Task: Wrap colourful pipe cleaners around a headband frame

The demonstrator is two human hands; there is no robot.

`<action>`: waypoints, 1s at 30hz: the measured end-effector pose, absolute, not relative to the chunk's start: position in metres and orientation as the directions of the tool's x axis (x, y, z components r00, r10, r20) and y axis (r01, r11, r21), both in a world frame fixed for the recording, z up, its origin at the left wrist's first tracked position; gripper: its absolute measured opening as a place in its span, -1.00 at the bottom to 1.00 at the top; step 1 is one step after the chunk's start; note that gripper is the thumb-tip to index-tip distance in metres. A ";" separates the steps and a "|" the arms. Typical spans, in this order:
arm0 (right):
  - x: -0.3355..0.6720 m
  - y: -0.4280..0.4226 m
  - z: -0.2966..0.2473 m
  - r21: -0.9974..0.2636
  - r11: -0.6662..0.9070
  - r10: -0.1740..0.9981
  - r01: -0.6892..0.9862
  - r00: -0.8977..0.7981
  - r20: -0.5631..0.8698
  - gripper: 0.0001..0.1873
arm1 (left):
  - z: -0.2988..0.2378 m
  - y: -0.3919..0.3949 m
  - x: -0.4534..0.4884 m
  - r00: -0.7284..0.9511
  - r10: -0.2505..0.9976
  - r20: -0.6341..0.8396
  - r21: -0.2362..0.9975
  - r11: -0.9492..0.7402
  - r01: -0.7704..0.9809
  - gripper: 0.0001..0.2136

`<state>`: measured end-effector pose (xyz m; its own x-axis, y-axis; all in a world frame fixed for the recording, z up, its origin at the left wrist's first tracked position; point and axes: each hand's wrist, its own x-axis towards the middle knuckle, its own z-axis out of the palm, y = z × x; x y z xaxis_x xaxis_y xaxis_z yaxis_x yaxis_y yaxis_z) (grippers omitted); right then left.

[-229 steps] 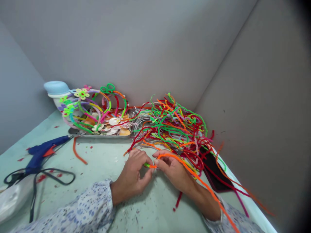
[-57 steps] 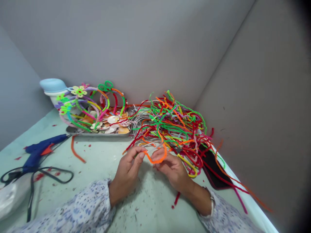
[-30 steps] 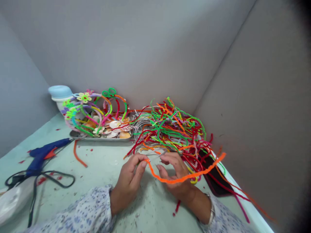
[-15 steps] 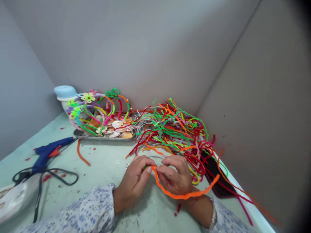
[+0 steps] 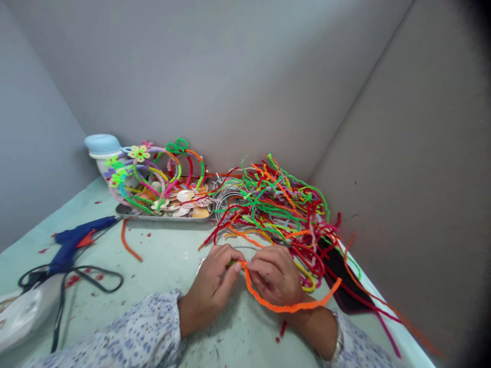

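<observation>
Pinching a fuzzy curved orange pipe cleaner in closed grips of left hand and right hand

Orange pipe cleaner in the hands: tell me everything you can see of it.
The fuzzy bright-orange pipe cleaner is a long chenille stem, bent into a shallow sagging curve. One end sits between the left hand and right hand, beside a small green pipe-cleaner bit. The free end points right, towards the heap of multicoloured pipe cleaners.
</observation>
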<state>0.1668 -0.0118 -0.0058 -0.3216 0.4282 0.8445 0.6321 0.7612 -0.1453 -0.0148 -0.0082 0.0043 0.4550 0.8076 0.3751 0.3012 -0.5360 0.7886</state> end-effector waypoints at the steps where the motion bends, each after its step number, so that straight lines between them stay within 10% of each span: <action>1: 0.167 -0.011 -0.006 -0.149 0.759 0.431 0.633 -0.318 0.845 -0.82 | 0.005 -0.008 -0.015 0.455 0.808 0.374 0.787 -0.536 0.305 -0.83; 30: 0.163 -0.015 -0.009 -0.570 0.677 0.705 0.466 -0.189 0.683 -0.98 | 0.004 -0.003 -0.013 0.439 0.812 0.384 0.754 -0.551 0.357 -0.85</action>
<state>0.1628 -0.0151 -0.0093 -0.1891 0.7050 0.6835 0.4656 0.6772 -0.5697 -0.0130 -0.0032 0.0037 0.4391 0.8120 0.3845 0.3574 -0.5505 0.7545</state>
